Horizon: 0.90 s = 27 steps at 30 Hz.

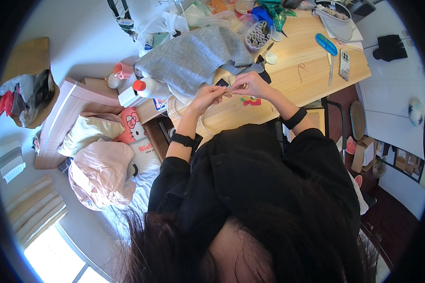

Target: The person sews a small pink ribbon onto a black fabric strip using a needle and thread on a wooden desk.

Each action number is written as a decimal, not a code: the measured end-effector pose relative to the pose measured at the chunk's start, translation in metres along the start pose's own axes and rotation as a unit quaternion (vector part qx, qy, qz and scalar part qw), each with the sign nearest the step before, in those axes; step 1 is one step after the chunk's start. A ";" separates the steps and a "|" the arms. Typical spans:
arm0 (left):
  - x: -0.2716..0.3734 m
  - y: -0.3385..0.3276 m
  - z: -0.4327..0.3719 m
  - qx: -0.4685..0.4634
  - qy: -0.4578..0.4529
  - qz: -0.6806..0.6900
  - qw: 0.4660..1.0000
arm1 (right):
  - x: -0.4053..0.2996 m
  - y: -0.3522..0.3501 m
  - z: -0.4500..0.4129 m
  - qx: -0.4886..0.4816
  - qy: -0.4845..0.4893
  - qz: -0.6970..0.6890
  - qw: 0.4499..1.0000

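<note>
Above the wooden desk [287, 60], both hands meet near its front edge, fingertips almost touching. My left hand [209, 97] pinches something small and thin, too small to name. My right hand [251, 86] has thumb and forefinger closed at the same spot; whether it grips the same thing I cannot tell. Just below them a small red piece [252, 102] with a bit of green lies on the desk. Behind my fingers is a small dark square [222, 82]. A grey woven cloth [194, 56] is spread behind my left hand. A thin reddish-brown cord [300, 71] lies to the right.
A white bottle with a red cap [152, 88] stands left of the cloth. Behind are a plastic tub of rolled pieces [258, 36] and plastic bags. A blue case [326, 44], a phone [344, 65] and a sun visor [336, 24] lie at right. A white cable [204, 123] crosses the front.
</note>
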<state>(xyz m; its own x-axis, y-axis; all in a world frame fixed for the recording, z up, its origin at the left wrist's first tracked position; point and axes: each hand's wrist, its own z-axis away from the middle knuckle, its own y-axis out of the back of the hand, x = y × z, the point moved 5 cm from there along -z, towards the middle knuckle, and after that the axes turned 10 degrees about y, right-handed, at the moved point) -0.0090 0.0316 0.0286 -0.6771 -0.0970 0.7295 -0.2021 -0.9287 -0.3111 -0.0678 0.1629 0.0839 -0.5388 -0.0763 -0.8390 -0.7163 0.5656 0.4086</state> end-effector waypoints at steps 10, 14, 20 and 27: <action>0.025 -0.018 0.010 0.218 -0.240 -0.316 0.892 | 0.022 -0.001 0.014 0.054 -0.071 0.004 0.996; 0.033 -0.035 0.012 0.296 -0.247 -0.497 0.777 | 0.043 -0.009 0.035 0.096 -0.169 -0.035 0.980; 0.020 -0.031 0.001 0.272 -0.282 -0.495 0.776 | 0.038 -0.011 0.043 0.090 -0.268 -0.126 0.951; 0.013 -0.034 -0.014 0.271 -0.193 -0.465 0.820 | 0.054 -0.010 0.058 0.096 -0.270 -0.123 0.950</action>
<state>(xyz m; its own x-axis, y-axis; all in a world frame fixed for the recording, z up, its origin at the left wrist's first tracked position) -0.0213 0.0670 0.0401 -0.1123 0.7350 0.6687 -0.0878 -0.6777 0.7301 -0.0635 0.2005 0.0136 -0.0231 0.1770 -0.9839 -0.6687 0.7289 0.1468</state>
